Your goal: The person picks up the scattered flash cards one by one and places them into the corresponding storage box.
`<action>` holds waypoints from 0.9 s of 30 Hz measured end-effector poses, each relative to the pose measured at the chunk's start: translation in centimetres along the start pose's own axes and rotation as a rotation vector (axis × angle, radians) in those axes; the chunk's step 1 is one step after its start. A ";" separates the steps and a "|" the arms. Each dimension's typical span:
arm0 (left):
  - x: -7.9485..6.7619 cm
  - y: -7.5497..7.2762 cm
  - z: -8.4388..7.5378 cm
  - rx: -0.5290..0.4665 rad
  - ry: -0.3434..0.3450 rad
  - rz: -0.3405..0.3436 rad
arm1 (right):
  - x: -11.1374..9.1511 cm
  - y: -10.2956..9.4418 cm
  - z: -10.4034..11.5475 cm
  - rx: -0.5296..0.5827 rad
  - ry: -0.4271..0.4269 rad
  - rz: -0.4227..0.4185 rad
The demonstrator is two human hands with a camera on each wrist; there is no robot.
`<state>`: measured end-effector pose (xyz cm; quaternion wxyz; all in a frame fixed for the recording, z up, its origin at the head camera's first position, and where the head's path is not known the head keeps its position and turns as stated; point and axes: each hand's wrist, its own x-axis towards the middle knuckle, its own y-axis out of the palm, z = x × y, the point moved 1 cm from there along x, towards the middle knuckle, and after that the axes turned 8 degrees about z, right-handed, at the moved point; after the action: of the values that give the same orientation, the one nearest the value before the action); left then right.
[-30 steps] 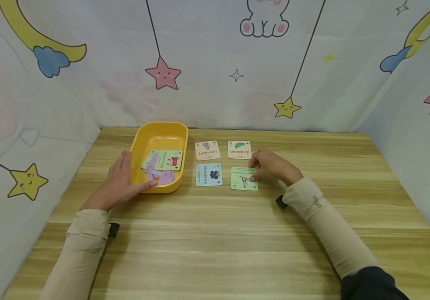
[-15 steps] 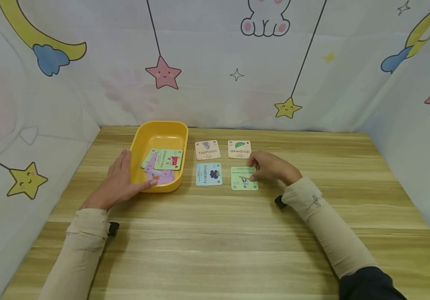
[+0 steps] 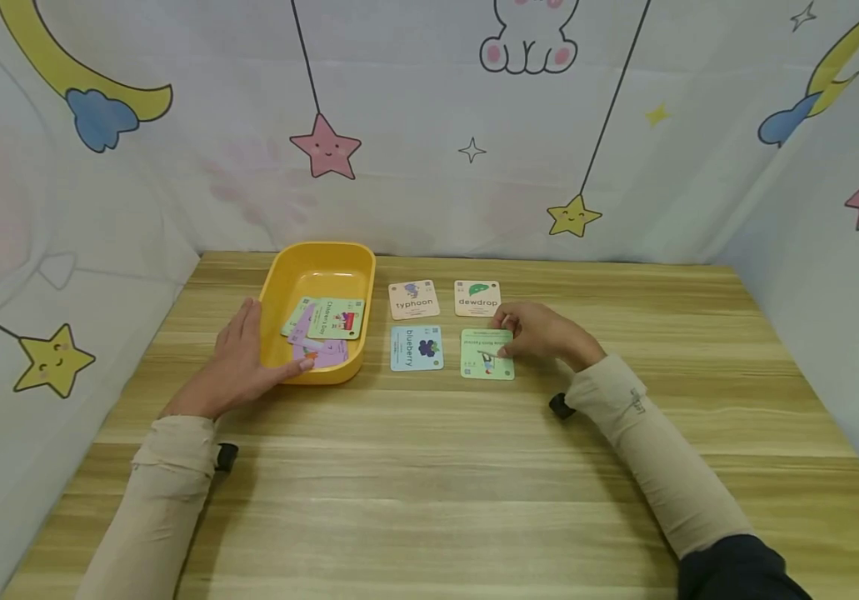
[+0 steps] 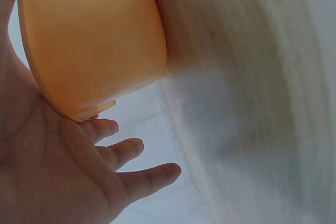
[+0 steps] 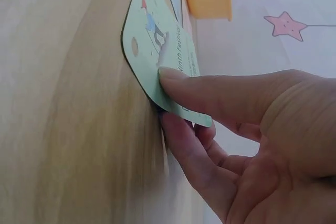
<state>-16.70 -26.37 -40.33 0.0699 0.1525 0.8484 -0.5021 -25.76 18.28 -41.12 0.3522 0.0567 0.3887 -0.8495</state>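
A white cloth printed with stars and moons hangs behind a wood-grain table. On the table, the right hand pinches the green card: its thumb presses the printed face and a finger lies underneath, so the gap between them is just the card's thickness. The gripped end is tilted up off the wood. The green card is right of the blueberry card and nearer the person than the dewdrop card; the typhoon card is beyond the blueberry one.

The left hand is spread wide against the yellow tub, fingers straight along its left side and slightly apart at the tips, thumb stretched across the near end. Inside the tub, the Children's Day card lies overlapping purple cards and another green one.
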 end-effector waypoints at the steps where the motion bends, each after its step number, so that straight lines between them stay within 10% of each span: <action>1: 0.0 0.0 0.0 0.001 0.000 -0.001 | 0.0 -0.1 0.0 0.016 0.003 -0.003; 27: 0.1 0.1 0.3 -0.020 -0.008 -0.005 | -0.2 -0.9 -1.1 0.360 -0.056 0.058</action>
<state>-16.73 -26.56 -40.57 0.0736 0.1476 0.8535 -0.4943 -26.42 19.52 -41.23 0.3714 0.1063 0.2186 -0.8961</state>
